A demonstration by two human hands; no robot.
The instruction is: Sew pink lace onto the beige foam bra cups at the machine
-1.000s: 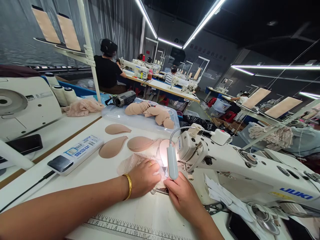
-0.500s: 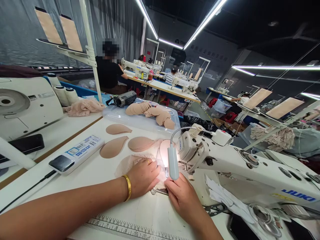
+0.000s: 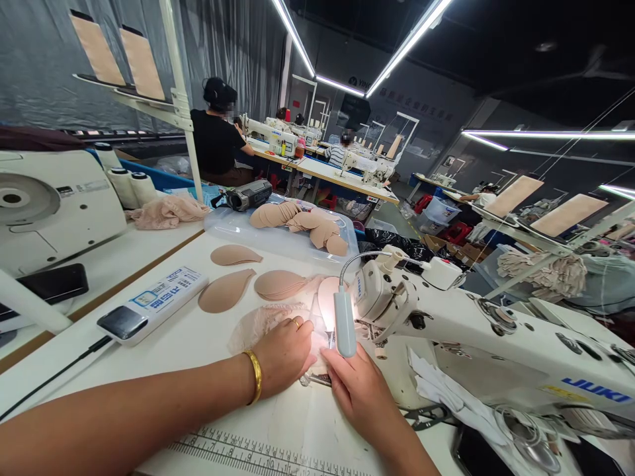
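My left hand (image 3: 284,354), with a gold bangle and a ring, rests on the sheer beige lace fabric (image 3: 255,324) with its fingers curled in against it. Opposite it, my right hand (image 3: 358,387) is closed, thumb and forefinger at the fabric's edge beside the needle area; glare and the lamp partly hide what they pinch. A grey gooseneck lamp (image 3: 344,324) hangs over the fingertips. Behind it stands the head of the white sewing machine (image 3: 446,317). A beige cup-shaped piece (image 3: 327,296) lies under the light, beyond the fingers.
Teardrop-shaped beige pieces (image 3: 227,291) lie in small piles on the table. More rounded pieces (image 3: 278,215) rest on a clear plastic lid (image 3: 223,228). A white box-shaped device (image 3: 169,297) sits left, white gloves (image 3: 446,390) right, and a printed ruler (image 3: 238,453) in front.
My left fingers have curled in and shifted slightly left. My right hand has moved a little left, its fingertips nearer the needle area. The lace fabric has hardly moved.
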